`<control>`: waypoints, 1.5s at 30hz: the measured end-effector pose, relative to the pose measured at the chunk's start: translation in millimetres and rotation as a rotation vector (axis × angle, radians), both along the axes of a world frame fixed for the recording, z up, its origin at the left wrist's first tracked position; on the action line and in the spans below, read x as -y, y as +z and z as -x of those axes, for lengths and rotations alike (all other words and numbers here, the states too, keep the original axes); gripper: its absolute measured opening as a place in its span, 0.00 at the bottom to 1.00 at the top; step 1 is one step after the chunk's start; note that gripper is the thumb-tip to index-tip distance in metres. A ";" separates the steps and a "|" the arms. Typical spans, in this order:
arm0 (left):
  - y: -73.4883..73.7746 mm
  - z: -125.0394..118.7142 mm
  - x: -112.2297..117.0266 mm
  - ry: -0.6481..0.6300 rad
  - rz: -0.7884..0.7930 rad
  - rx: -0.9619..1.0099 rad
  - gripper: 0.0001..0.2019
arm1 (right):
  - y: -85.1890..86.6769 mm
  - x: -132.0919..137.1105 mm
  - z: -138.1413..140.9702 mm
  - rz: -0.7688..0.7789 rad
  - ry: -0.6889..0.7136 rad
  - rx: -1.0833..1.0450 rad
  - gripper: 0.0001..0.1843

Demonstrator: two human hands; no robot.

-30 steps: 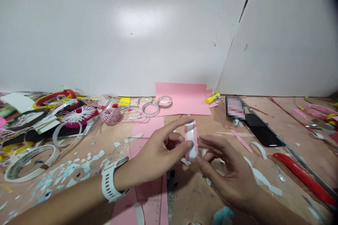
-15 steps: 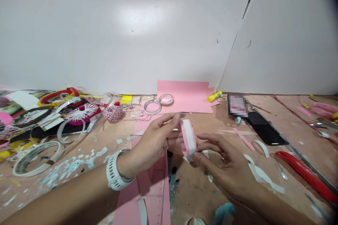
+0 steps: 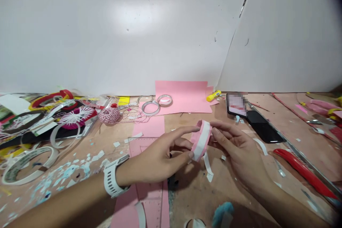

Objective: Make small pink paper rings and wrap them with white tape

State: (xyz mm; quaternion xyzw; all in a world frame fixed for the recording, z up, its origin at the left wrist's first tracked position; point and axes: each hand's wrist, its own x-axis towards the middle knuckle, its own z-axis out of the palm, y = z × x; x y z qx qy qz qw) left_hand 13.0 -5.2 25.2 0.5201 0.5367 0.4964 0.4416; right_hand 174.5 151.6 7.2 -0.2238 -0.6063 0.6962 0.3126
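Between my hands is a pink paper ring (image 3: 202, 141) with a white strip along its outer face, tilted over the table. My left hand (image 3: 162, 155), wearing a white watch (image 3: 113, 178) at the wrist, pinches its lower left side between thumb and fingers. Thumb and fingers of my right hand (image 3: 237, 148) grip its upper right edge. Just below the ring, a thin white strip (image 3: 207, 166) lies on the table. Under my left forearm lie pink paper (image 3: 121, 217) and a clear ruler (image 3: 152, 192).
To the left are a tape roll (image 3: 29, 165), a ball of red-and-white twine (image 3: 109, 115) and craft rings. Pink paper (image 3: 184, 96) and a yellow glue stick (image 3: 213, 96) stand at the back. On the right lie a phone (image 3: 236, 105) and a red-handled cutter (image 3: 304, 172).
The pink ring has turned and moved right, so its white strip now slants the other way. My right hand has shifted up to its top edge, my left to its lower side.
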 end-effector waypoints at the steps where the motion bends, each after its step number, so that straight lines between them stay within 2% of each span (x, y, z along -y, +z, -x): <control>1: -0.7 0.4 -0.6 0.010 -0.012 0.033 0.30 | -0.9 0.3 -0.6 -0.009 0.022 0.008 0.19; 5: -1.2 1.7 -1.3 0.034 -0.058 0.107 0.28 | -3.8 2.6 -2.5 -0.047 0.095 0.057 0.22; 8: 1.0 0.9 0.5 0.078 -0.059 0.007 0.26 | -6.2 5.3 -3.1 -0.135 0.129 0.070 0.21; 12: 2.4 -3.5 1.7 0.113 -0.052 -0.122 0.23 | -10.5 11.7 -3.8 -0.289 0.069 0.090 0.20; 14: 1.7 -5.2 0.7 0.110 -0.047 -0.107 0.17 | -12.1 15.0 -4.5 -0.363 0.049 0.116 0.17; 17: 1.7 -4.8 -0.5 0.113 -0.062 -0.117 0.08 | -12.1 16.4 -6.0 -0.563 0.039 0.122 0.12; 21: 8.1 -0.8 2.7 0.128 -0.085 -0.325 0.06 | -4.8 12.7 -7.6 -0.993 -0.085 0.022 0.16; 24: 14.4 0.6 6.4 0.116 -0.083 -0.426 0.06 | 3.4 14.1 -8.1 -1.140 -0.151 -0.004 0.19; 29: 19.1 -0.3 7.7 0.113 -0.094 -0.471 0.06 | 9.5 25.2 -8.2 -1.149 -0.145 0.055 0.08; 34: 20.9 -2.2 8.4 0.105 -0.078 -0.494 0.10 | 8.2 29.1 -6.7 -1.081 -0.164 0.078 0.10; 45: 18.5 -3.4 9.5 0.126 -0.145 -0.481 0.07 | 2.1 26.2 -6.9 -1.007 -0.141 0.055 0.11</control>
